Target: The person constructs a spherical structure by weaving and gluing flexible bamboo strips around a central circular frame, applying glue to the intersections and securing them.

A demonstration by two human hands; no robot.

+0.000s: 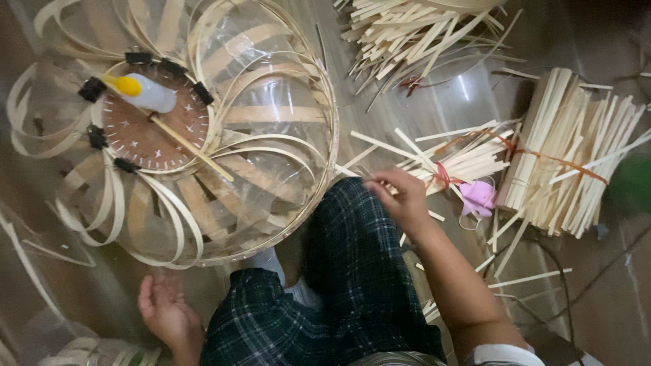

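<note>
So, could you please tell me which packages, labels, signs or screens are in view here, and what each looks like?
No labels, signs or screens show.
Glue bottle: lying on the round brown disc inside the bamboo frame, white body, yellow cap.
Tied bundle of bamboo sticks: on the floor at right, pale, bound with reddish string.
Smaller tied bundle: beside the right hand, red tie.

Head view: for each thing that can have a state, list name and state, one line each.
Right hand: pinching a thin bamboo strip.
Left hand: open, palm up, empty.
Glue bottle: lying on its side, yellow cap on.
Bamboo frame: unfinished, strips bent into a rim.
Large strip bundle: tied.
Small strip bundle: tied, ends splayed.
</note>
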